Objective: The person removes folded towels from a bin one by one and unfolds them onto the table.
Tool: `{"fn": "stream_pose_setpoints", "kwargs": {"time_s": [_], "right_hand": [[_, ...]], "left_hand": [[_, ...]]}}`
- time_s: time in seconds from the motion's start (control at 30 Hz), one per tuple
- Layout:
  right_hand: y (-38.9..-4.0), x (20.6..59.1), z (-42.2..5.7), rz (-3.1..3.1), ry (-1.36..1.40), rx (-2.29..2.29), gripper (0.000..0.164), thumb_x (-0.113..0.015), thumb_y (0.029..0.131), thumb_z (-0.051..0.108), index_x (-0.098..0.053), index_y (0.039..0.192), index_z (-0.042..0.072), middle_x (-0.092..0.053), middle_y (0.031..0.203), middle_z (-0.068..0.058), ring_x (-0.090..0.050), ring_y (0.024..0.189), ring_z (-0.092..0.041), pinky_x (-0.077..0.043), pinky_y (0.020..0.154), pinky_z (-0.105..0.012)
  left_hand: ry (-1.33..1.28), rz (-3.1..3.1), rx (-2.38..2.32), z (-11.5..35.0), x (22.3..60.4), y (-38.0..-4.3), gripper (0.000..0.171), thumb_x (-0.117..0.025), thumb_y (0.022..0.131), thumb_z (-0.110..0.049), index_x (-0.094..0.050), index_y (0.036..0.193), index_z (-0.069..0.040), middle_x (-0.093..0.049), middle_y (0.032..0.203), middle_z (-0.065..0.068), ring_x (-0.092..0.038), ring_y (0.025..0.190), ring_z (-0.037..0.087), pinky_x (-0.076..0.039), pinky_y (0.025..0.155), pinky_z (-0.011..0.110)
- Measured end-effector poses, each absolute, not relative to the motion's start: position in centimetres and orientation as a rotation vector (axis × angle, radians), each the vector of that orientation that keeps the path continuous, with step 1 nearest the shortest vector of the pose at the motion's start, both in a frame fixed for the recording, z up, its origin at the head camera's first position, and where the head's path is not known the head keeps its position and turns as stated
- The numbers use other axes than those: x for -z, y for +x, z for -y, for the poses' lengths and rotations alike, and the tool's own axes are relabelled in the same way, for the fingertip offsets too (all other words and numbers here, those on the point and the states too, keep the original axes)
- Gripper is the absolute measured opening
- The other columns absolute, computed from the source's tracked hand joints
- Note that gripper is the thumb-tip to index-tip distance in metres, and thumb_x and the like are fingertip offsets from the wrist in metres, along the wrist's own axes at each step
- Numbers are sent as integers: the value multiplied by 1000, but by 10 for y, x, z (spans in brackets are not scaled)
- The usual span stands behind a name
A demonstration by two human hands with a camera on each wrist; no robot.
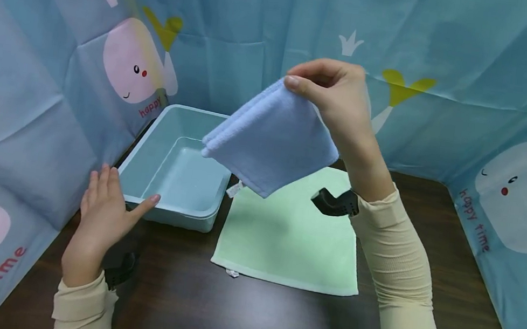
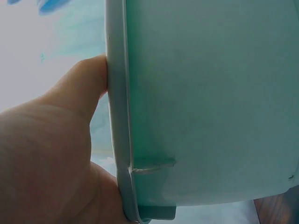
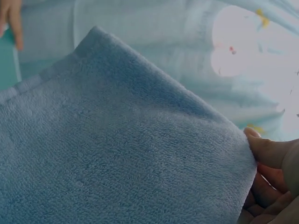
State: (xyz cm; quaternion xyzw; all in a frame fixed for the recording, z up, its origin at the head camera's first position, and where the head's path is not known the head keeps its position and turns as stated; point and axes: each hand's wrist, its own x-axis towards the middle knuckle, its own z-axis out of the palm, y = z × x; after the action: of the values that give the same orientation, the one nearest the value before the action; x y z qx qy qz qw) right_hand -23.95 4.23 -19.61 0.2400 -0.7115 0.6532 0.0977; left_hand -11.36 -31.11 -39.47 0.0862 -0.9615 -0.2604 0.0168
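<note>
My right hand (image 1: pixel 337 94) pinches one corner of a folded blue towel (image 1: pixel 271 138) between thumb and fingers. The towel hangs in the air, partly over the light-blue plastic bin (image 1: pixel 131 174) and partly over a flat green towel (image 1: pixel 294 238). In the right wrist view the blue towel (image 3: pixel 131 135) shows its terry surface and a folded edge. My left hand (image 1: pixel 103 217) is spread with straight fingers at the bin's near left corner. In the left wrist view its thumb touches the rim of the bin (image 2: pixel 210 102). No contents show in the visible part of the bin.
The green towel lies on a dark wooden table (image 1: pixel 246 320), right of the bin. A blue curtain (image 1: pixel 241 15) printed with whales stands around the back and sides. A black wrist camera (image 1: pixel 334 202) sits at the right cuff.
</note>
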Motion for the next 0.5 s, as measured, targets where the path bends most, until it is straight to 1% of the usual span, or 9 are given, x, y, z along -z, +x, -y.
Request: {"fn": "stream_pose_setpoints", "kwargs": {"time_s": [0.1,0.17,0.2,0.27,0.43,0.5], "right_hand": [[-235,214,-72,2107,620,-1912,15,-85,76,11,-79,88,3,-75,81,0,-64,79,-16,-47,68,-23],[-230,227,-89,2099,574,-1897,16,-85,76,10,-78,88,1,-76,80,1,-65,78,-15,-48,66,-21],[-227,233,-98,2095,549,-1897,16,-85,76,9,-78,88,0,-76,80,1,-66,77,-15,-50,68,-21],[-220,245,-113,2092,497,-1875,17,-85,77,9,-78,88,-2,-76,78,2,-66,74,-13,-50,65,-19],[-204,267,-142,2104,364,-1823,20,-84,78,11,-76,91,-3,-75,78,3,-65,71,-10,-50,63,-17],[-200,275,-150,2120,326,-1788,20,-82,80,10,-76,93,-4,-75,79,5,-65,71,-10,-50,63,-17]], "left_hand": [[262,2981,817,312,394,-114,118,-50,91,-70,13,153,9,20,161,31,19,148,53,4,115,73],[260,2980,813,313,394,-113,118,-49,91,-70,14,153,9,21,160,31,20,148,53,5,115,73],[258,2976,809,314,393,-113,117,-49,92,-69,14,153,9,22,160,30,21,148,52,5,115,73],[250,2966,796,313,391,-111,116,-49,93,-68,14,153,9,23,160,29,23,148,51,6,115,72],[156,2891,743,303,384,-110,107,-50,96,-60,7,154,9,17,163,28,19,151,47,6,118,69],[81,2834,722,295,379,-110,102,-54,97,-54,1,155,9,10,164,28,14,152,46,3,119,69]]}}
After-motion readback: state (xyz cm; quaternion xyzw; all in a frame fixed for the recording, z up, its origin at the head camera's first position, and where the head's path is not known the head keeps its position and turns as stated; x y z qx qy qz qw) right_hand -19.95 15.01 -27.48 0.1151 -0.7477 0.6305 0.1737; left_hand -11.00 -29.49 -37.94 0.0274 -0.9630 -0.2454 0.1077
